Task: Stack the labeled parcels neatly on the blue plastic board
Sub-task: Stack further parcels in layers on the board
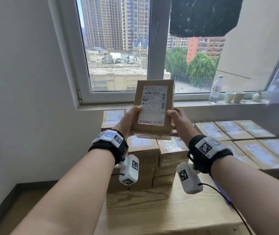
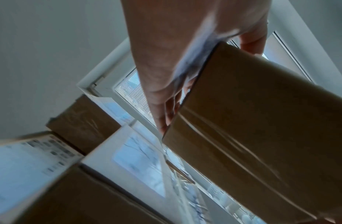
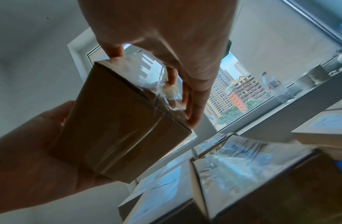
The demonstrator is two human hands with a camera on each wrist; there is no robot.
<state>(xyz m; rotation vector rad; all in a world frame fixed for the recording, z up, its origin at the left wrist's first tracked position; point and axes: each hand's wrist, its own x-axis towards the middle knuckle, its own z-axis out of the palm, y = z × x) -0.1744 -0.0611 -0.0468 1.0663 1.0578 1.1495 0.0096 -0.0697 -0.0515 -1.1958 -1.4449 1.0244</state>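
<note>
parcel [image 1: 154,109] is up in the air, label side facing the person, tilted back a bit, held over the stack of parcels [image 1: 154,155] below the window [image 1: 118,48]. left hand [image 1: 128,121] grips its left edge w/ thumb on the label face, fingers wrapped behind; right hand [image 1: 177,119] grips the right edge the same way. both hands clamped on the parcel, nothing else held. looks like a small stiff cardboard box, prob light since it sits easily between two side grips, tho weight is a guess. clear tape runs over the bottom and sides (shiny in the wrist views), so those bands are likely slick; better to keep fingers on bare cardboard near the corners. box walls seem rigid enough to squeeze from both long edges w/o denting. more labeled parcels [image 1: 247,138] lie flat in rows to the right. blue board itself not clearly visible, can't tell where it sits. to set down neatly, prob lay it flat, label up, edges flush w/ the ones below.
</note>
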